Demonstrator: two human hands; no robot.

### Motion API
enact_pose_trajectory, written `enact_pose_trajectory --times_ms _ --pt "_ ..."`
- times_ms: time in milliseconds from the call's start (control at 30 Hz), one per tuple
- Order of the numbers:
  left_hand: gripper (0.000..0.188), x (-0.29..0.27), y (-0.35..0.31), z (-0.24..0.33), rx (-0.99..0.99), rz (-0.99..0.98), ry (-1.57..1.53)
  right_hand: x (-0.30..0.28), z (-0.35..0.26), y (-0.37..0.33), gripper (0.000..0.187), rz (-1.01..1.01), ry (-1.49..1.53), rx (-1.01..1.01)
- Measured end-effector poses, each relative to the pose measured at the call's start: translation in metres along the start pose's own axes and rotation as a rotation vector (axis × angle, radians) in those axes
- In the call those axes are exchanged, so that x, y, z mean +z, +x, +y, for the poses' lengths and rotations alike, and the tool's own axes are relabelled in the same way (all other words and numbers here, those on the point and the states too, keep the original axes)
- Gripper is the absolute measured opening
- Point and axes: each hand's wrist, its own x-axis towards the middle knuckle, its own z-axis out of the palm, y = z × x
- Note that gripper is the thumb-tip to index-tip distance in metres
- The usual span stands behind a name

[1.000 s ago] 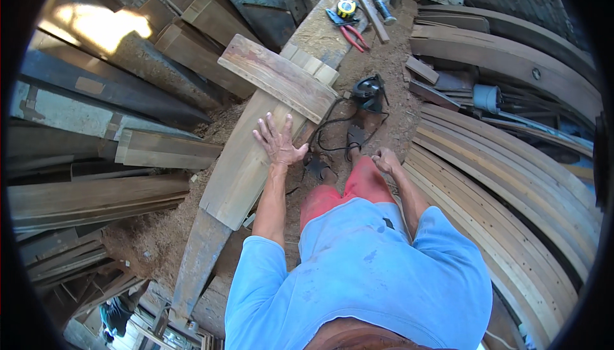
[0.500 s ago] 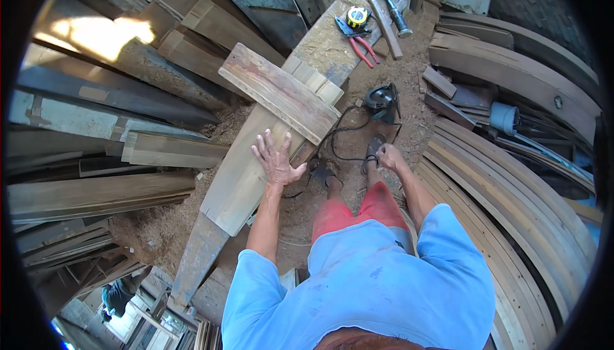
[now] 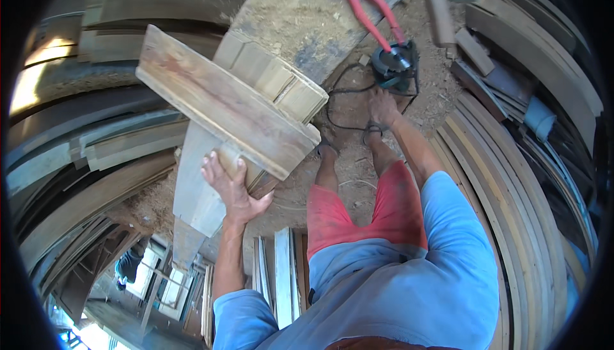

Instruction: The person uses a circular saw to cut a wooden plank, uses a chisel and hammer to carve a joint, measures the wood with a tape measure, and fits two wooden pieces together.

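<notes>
My left hand [image 3: 230, 182] lies flat with spread fingers on a long grey plank [image 3: 195, 196], its fingertips against the short wood blocks [image 3: 275, 80] stacked there. A wide weathered board [image 3: 224, 110] lies across those blocks, just above the hand. My right hand [image 3: 382, 105] reaches down to the sawdust floor beside a black cable [image 3: 339, 87], directly below a black round power tool [image 3: 393, 62]. Its fingers are curled, and whether they grip anything is hidden. My legs in red shorts stand between the two hands.
Red-handled pliers [image 3: 371, 14] and a wooden tool handle [image 3: 435, 4] lie on a sawdust-covered slab [image 3: 294, 4] at the top. Curved planks [image 3: 511, 183] are stacked along the right, and dark planks [image 3: 96, 145] on the left. Narrow boards [image 3: 281, 273] lie near my feet.
The view has dropped much closer to the boards and tool. My left hand slid down the plank to the blocks' edge. My right hand stays low by the power tool.
</notes>
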Motion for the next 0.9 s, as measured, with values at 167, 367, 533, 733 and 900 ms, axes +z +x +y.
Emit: enact_pose_trajectory --times_ms 167,367,533,733,900 --pt "0.113 -0.002 0.005 -0.007 0.020 -0.056 0.027 0.033 0.022 0.065 0.069 -0.215 -0.081 0.044" --pt "0.109 -0.004 -0.005 -0.004 -0.067 -0.081 0.001 0.111 0.078 0.126 0.054 -0.368 0.040 0.098" --pt "0.107 -0.002 -0.005 -0.006 -0.026 -0.064 0.015 0.109 0.085 0.112 0.034 -0.085 -0.184 0.113" --pt "0.112 0.002 -0.003 -0.005 -0.017 -0.010 0.001 -0.067 0.125 0.015 0.031 0.049 0.223 0.231" --pt "0.123 -0.008 -0.001 0.001 -0.027 0.007 -0.040 -0.178 0.105 -0.166 0.036 0.303 0.700 0.148"
